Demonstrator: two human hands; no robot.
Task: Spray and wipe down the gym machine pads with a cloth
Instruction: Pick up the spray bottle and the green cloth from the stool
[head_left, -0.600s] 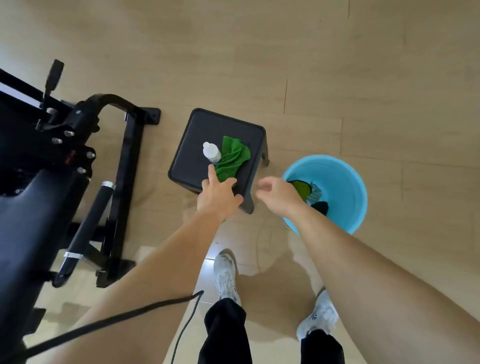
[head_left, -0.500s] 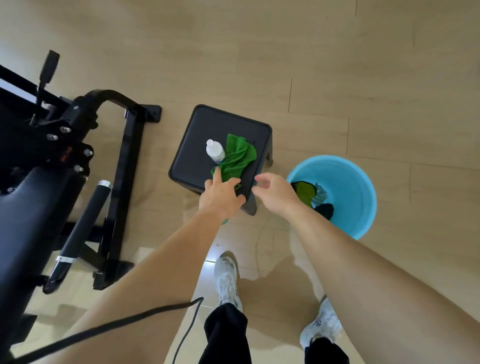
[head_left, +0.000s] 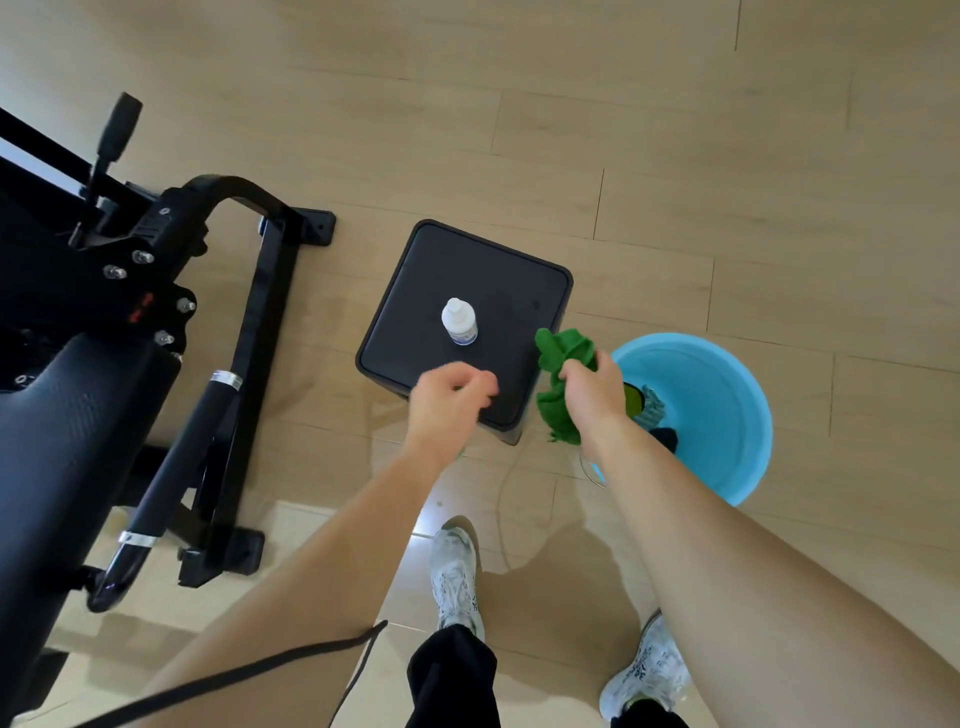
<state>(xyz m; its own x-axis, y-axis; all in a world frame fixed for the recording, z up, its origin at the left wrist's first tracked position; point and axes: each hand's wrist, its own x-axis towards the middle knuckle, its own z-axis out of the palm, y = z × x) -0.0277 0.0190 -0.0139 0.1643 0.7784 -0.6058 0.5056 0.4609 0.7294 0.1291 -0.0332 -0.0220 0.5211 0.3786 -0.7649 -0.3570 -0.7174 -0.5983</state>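
A: What's biggest here?

B: The floor (head_left: 675, 156), pale wood-look planks with thin seams. Then the gym machine (head_left: 156, 291) at the left: a black metal frame with bolts, a matte padded seat (head_left: 57, 441) with a fine grain, and a long round handle bar (head_left: 176, 467) with silver bands.

A: And in the middle?

B: A square black stool (head_left: 431, 270) with rounded corners and a flat, smooth top. Just right of it stands a round light-blue plastic bucket (head_left: 727, 395) with a few rags lying inside.

A: The smaller things?

B: A small white plastic bottle (head_left: 459, 321) stands upright on the stool top. The green cloth (head_left: 558, 374), soft and crumpled, hangs bunched off the stool's right edge, above the gap between stool and bucket.

A: The hands?

B: The right hand (head_left: 592, 387) is closed around the cloth. The left hand (head_left: 449, 400) hovers over the stool's near edge, fingers loosely curled, holding nothing.

A: What changed from half a second ago?

B: Then the cloth lay on the stool beside the bottle, under the left hand's fingertips, and the right hand was empty. Now the cloth is lifted clear in the right hand. The bottle has not moved.
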